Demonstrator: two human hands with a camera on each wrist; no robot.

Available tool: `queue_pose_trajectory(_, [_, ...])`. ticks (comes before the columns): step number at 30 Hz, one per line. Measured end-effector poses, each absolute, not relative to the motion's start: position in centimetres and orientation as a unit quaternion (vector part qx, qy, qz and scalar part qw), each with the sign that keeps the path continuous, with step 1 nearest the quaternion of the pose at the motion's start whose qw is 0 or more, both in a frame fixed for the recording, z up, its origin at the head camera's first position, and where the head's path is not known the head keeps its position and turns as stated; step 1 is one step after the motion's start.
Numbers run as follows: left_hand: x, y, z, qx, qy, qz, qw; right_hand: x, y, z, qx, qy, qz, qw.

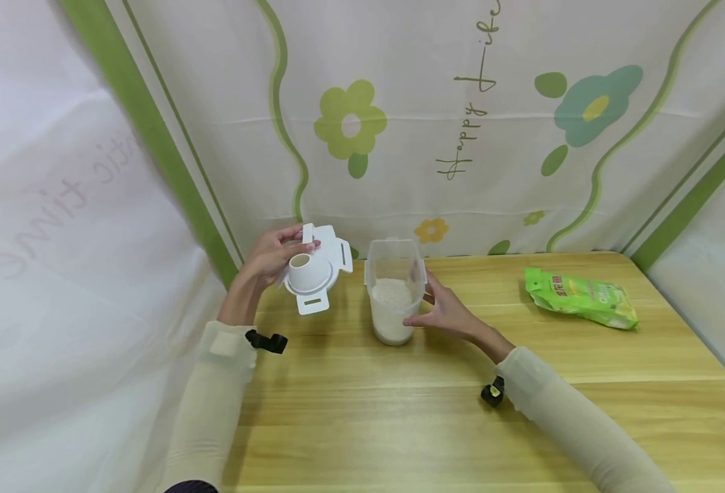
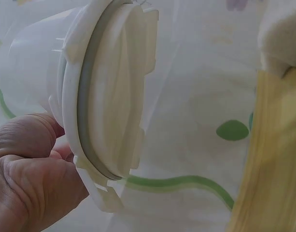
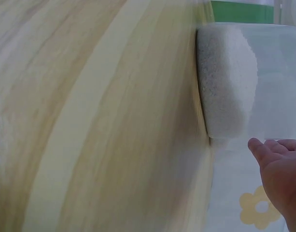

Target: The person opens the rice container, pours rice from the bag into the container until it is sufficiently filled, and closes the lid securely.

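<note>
My left hand (image 1: 274,253) grips a white lid (image 1: 327,238) by its edge and holds it tilted over the table's back left. The lid has slotted side clips and a round white cup-like part (image 1: 310,275). In the left wrist view, a grey seal runs around the lid's (image 2: 119,92) rim. A clear plastic container (image 1: 391,256) stands upright and uncovered on the table, partly filled with white grains (image 1: 391,318), which look like rice. My right hand (image 1: 445,311) holds the container's right side, thumb in front and fingers behind.
A green printed packet (image 1: 580,298) lies on the wooden table (image 1: 399,418) at the back right. A white curtain (image 1: 411,185) with flowers hangs along the table's back edge, and more white cloth (image 1: 72,274) hangs at the left.
</note>
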State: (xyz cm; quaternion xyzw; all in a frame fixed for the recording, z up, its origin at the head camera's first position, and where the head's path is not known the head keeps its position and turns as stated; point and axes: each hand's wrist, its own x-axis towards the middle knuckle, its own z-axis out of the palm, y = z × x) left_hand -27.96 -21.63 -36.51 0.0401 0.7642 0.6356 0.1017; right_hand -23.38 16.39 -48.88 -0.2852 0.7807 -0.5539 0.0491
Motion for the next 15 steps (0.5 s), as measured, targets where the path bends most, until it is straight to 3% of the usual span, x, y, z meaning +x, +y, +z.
queue_pose_trajectory(15, [-27.5,-17.7,-34.4,0.080,0.753,0.646,0.097,-23.4,16.4,-48.9,-0.276,0.784,-0.553,0.056])
